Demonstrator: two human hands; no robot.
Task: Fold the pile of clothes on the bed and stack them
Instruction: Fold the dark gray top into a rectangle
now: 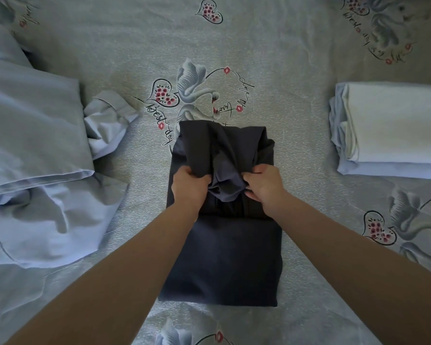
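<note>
— Head view says plenty: the biggest worry is the unfolded pale-blue pile (35, 155), lying well out to the side of the left hand (189, 186). Any sweep that way could drag a sleeve into the fold.

— And the folded stack (393, 130)?

— Well off past the right hand (264, 184), white piece on top. Carrying the bundle across one-handed might let it fall open, I'd say.

— What about the dark garment (224, 220) itself?

— Both hands clutch its far flap, fingers curled into bunched cloth at the middle. The nearer folded half lies flat on the bed (234, 41), under the wrists and toward the person. The bunching is the small risk: pulled over uneven, the flap would land crooked and creased.
</note>
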